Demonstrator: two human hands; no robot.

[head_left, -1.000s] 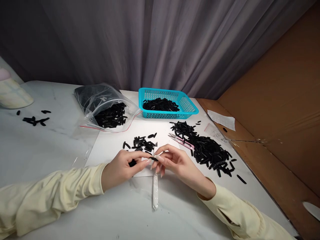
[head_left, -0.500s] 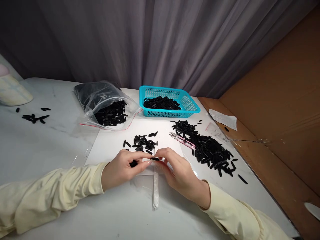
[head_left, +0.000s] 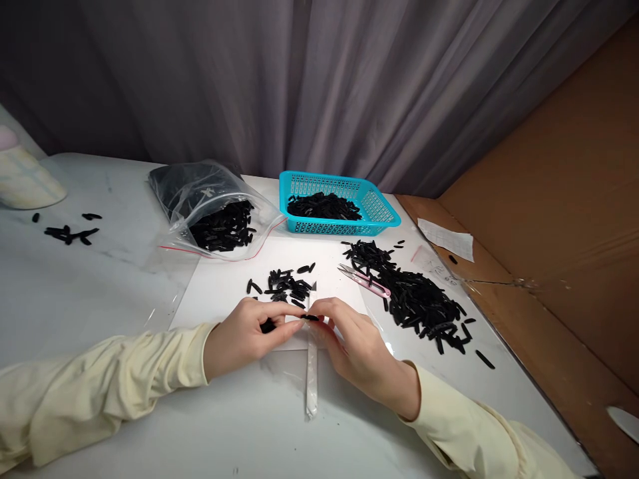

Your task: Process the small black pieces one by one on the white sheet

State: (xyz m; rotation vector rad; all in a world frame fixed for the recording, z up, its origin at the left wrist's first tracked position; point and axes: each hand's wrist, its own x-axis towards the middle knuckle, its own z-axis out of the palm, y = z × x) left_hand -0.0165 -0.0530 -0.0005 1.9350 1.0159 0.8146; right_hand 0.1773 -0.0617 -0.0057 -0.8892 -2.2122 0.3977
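Between the fingertips of both hands is a small, slim black piece (head_left: 310, 317); its exact kind is unclear. My left hand (head_left: 252, 330) pinches its left end, with more black pieces partly showing behind the thumb. My right hand (head_left: 352, 339) has its thumb and fingers closed at the other end. Under the hands, a pen-shaped knife (head_left: 311, 379) with a white wrapped handle lies on the table, its blade tip pointing away. Just beyond my fingers, a loose group of similar black pieces (head_left: 287, 285) rests on a white sheet (head_left: 200, 299).
A blue basket (head_left: 339, 229) of black pieces stands at the back, left of it an open zip bag (head_left: 224, 229) holding more. Pink thread snips (head_left: 367, 279) touch a large black pile (head_left: 424, 303) at right. A few pieces (head_left: 70, 235) lie far left, near a pale rounded object (head_left: 30, 176).
Almost nothing differs. Both hands keep the black piece in the same spot, and the right fingers have shifted very slightly.
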